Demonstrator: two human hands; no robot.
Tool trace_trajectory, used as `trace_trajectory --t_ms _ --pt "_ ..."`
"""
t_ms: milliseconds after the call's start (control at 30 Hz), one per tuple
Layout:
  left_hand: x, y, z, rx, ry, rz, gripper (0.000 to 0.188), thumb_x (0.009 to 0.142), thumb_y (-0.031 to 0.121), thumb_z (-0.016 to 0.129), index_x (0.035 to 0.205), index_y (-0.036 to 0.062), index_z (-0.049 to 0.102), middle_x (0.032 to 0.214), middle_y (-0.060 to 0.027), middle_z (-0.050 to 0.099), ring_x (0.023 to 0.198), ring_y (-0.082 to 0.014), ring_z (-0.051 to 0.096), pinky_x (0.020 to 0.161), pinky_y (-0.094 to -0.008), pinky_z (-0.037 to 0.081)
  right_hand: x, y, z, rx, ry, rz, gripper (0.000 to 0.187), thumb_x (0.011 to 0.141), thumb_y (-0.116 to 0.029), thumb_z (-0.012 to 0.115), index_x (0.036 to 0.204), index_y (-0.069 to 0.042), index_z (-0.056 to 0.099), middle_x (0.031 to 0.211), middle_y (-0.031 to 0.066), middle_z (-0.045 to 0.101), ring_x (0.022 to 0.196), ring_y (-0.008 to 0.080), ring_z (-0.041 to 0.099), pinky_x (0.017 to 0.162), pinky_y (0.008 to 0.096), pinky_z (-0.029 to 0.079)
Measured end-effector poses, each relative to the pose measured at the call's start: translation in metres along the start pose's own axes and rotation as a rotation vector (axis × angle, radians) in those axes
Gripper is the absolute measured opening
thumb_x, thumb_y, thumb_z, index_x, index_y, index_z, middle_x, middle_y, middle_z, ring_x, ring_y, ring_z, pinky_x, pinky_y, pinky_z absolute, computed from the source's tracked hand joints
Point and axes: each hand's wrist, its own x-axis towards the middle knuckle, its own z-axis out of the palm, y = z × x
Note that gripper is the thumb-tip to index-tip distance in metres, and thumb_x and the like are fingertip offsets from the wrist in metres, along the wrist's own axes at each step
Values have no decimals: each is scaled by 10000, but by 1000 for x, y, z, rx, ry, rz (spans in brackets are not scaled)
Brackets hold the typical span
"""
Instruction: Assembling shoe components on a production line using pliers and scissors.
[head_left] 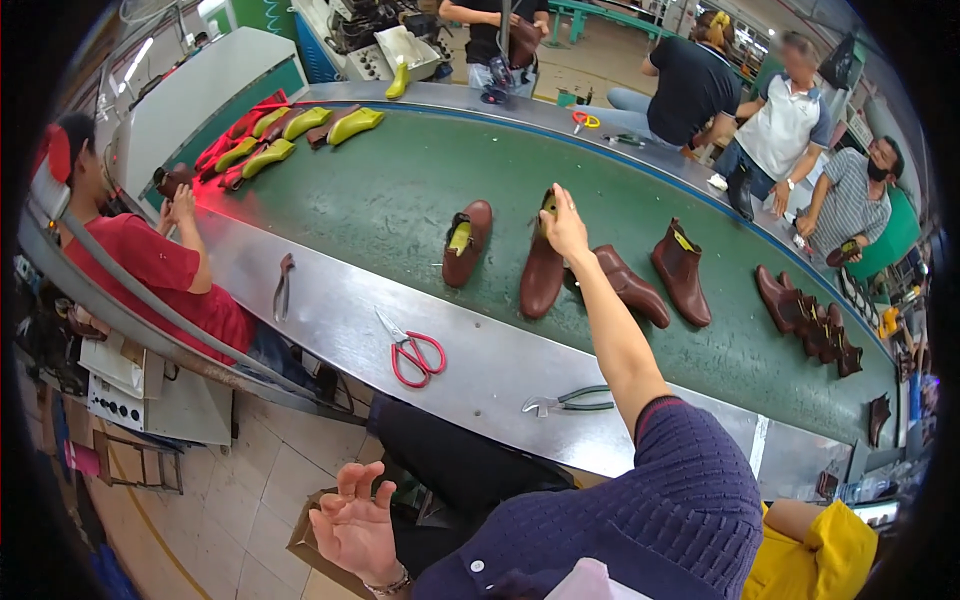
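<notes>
At the far left, a co-worker in a red short-sleeved shirt (150,265) sits by the table, near a cluster of yellow-green shoe lasts (268,158) on the long green work surface (380,180). Dark-handled metal pliers (284,290) lie on the shiny metal border (490,365). Below that border, the person's left hand (357,522) is raised with nothing in it, its fingers parted and loosely bent. Red-handled metal scissors (402,340) come next on the border, and beyond them a brown leather shoe (478,232) stands on the green. Just beside it is a second, toe-near brown leather shoe (541,280), the right hand (567,228) at its ankle opening (whether the fingers close on it, I cannot tell). Green-handled metal pliers (565,402) lie below; farther right are a tilted brown leather boot (632,290), an upright brown ankle boot (682,275) and a row of brown footwear (805,320).
</notes>
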Motion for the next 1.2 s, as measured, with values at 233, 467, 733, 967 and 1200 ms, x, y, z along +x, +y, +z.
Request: trace_trajectory --t_ms 233,467,733,967,1200 --pt "-8 -7 -9 -15 3 -33 416 1007 435 410 1109 120 662 1426 -208 426 1327 -401 389 1043 -536 400 -85 -42 25 -66 -233 248 720 830 -271 687 1435 -64 356 1539 241 186 1248 488 424 980 488 440" --pt "23 -45 -12 -15 121 -34 433 1015 307 371 1332 55 523 1579 -201 112 1462 -359 82 1173 -527 60 -188 -214 -40 1119 -724 458 263 932 -186 611 1101 -1 690 1065 86 693 763 120 633 649 253 486" --pt "21 -79 -20 -266 14 -78 487 1044 383 308 1366 81 514 1542 25 297 1164 -129 440 1012 -303 322 -212 -304 -93 1677 -1260 654 401 1002 -174 473 1346 32 484 1228 127 602 856 118 599 752 243 490" --pt "0 -82 -25 -33 89 -4 485 1050 360 254 1341 94 536 1596 -46 158 1347 -132 338 1116 -369 245 -234 -314 -97 1669 -1241 681 377 997 -128 463 1330 47 496 1188 141 620 879 140 581 823 260 483" --pt "8 -79 -24 48 108 1 555 1036 359 344 1474 21 295 1504 -7 342 1164 -112 439 1090 -345 261 -232 -316 -99 1654 -1209 807 345 989 -112 475 1290 46 535 1146 133 640 947 152 607 857 274 494"
